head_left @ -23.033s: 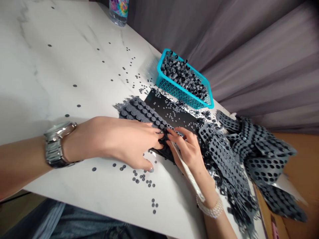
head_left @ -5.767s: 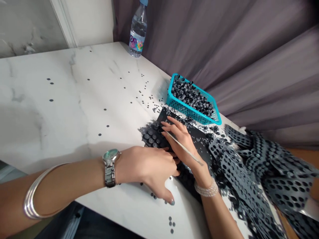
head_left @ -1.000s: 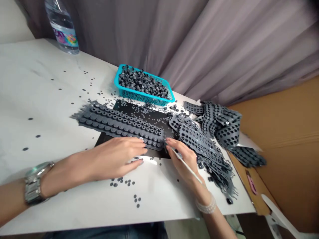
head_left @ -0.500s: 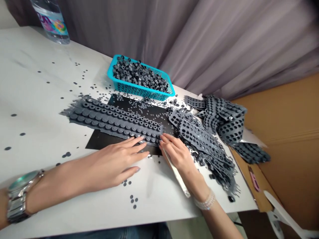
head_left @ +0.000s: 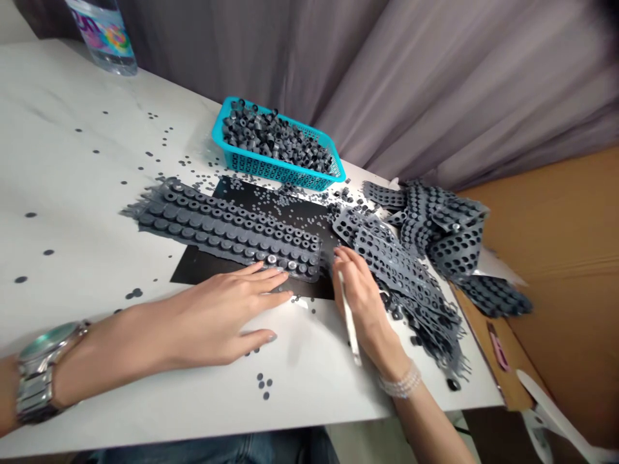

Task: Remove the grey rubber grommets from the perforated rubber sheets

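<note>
A dark grey moulded rubber sheet (head_left: 227, 229) with rows of round, cup-like parts lies aslant on a black mat (head_left: 193, 267). My left hand (head_left: 232, 303) rests palm down, fingers stretched, its fingertips touching the sheet's near edge. My right hand (head_left: 360, 299) is closed round a slim white pen-like tool (head_left: 350, 328), just off the sheet's right end. The tool's tip is hidden by the fingers. Two of the round parts in the front row look shinier than the others.
A turquoise basket (head_left: 285, 164) full of small grey rubber pieces stands behind the mat. Punched sheets (head_left: 396, 264) and a heap of more sheets (head_left: 440, 225) lie to the right, near a pink cutter (head_left: 498, 348). Small black discs are scattered about. A water bottle (head_left: 104, 38) stands back left.
My right hand has drawn away from the sheet's right end, to the right, and the white tool has turned more upright. My left hand keeps its place at the near edge.
</note>
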A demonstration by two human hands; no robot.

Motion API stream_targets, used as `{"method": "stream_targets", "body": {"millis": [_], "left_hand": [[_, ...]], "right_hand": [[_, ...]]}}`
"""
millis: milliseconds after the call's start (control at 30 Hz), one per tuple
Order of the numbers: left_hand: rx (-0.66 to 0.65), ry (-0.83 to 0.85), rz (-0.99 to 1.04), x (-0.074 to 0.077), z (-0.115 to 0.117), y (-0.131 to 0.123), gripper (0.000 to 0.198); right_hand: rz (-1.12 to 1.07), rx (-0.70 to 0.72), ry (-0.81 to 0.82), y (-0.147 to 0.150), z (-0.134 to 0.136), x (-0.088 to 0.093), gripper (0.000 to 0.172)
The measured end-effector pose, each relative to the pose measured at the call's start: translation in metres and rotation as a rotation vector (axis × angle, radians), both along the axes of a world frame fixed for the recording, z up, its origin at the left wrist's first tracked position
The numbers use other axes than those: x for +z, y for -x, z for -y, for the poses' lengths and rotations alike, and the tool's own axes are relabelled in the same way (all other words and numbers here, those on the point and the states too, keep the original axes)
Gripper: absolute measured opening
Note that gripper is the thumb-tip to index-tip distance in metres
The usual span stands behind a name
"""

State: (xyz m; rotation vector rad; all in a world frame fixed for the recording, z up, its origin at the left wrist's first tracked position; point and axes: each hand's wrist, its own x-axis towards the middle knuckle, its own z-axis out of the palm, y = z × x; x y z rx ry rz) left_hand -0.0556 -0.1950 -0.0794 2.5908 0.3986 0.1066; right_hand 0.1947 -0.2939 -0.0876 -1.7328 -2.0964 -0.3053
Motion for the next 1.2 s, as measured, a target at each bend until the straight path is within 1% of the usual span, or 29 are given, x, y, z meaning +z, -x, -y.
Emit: {"method": "stream_targets", "body": {"millis": [67, 100, 167, 233, 300, 500, 767, 867, 1000, 1067, 1133, 1200], "left_hand": [[0.003, 0.0, 0.009, -0.001, 0.0, 0.001, 0.055], [0.007, -0.001, 0.014, -0.001, 0.0, 0.001, 0.055], [0.011, -0.005, 0.015, 0.0, 0.0, 0.0, 0.054], [-0.001, -0.009, 0.0, 0.002, 0.001, -0.001, 0.055], [-0.011, -0.013, -0.019, 0.004, 0.001, -0.002, 0.055], [-0.016, -0.009, -0.015, 0.006, 0.001, -0.003, 0.055], [-0.017, 0.003, -0.014, 0.005, 0.001, -0.002, 0.056], [-0.019, 0.009, -0.036, 0.006, 0.001, -0.002, 0.057], [-0.003, 0.019, -0.036, 0.004, 0.001, -0.002, 0.058], [0.0, 0.026, -0.014, 0.002, 0.001, -0.001, 0.057], [-0.006, 0.028, 0.007, 0.001, 0.001, -0.001, 0.056], [-0.011, 0.026, 0.017, 0.001, 0.001, -0.001, 0.056]], "right_hand": [[-0.067, -0.064, -0.041, -0.003, 0.001, -0.002, 0.02], [-0.082, -0.064, -0.054, -0.003, 0.002, -0.002, 0.018], [-0.065, -0.005, -0.06, 0.0, 0.004, -0.003, 0.017], [-0.013, 0.091, -0.04, 0.003, 0.004, -0.003, 0.017], [0.026, 0.144, -0.017, 0.006, 0.004, -0.003, 0.016], [0.067, 0.191, -0.002, 0.005, 0.001, -0.004, 0.013], [0.148, 0.212, 0.099, 0.003, -0.003, 0.001, 0.02], [0.067, 0.152, 0.068, 0.002, -0.003, -0.006, 0.02], [-0.149, -0.034, -0.003, 0.007, -0.003, -0.016, 0.02], [-0.216, -0.135, -0.036, 0.009, -0.004, -0.015, 0.018], [-0.258, -0.226, -0.082, 0.01, -0.003, -0.01, 0.016], [-0.273, -0.256, -0.095, 0.01, -0.001, -0.004, 0.014]]}}
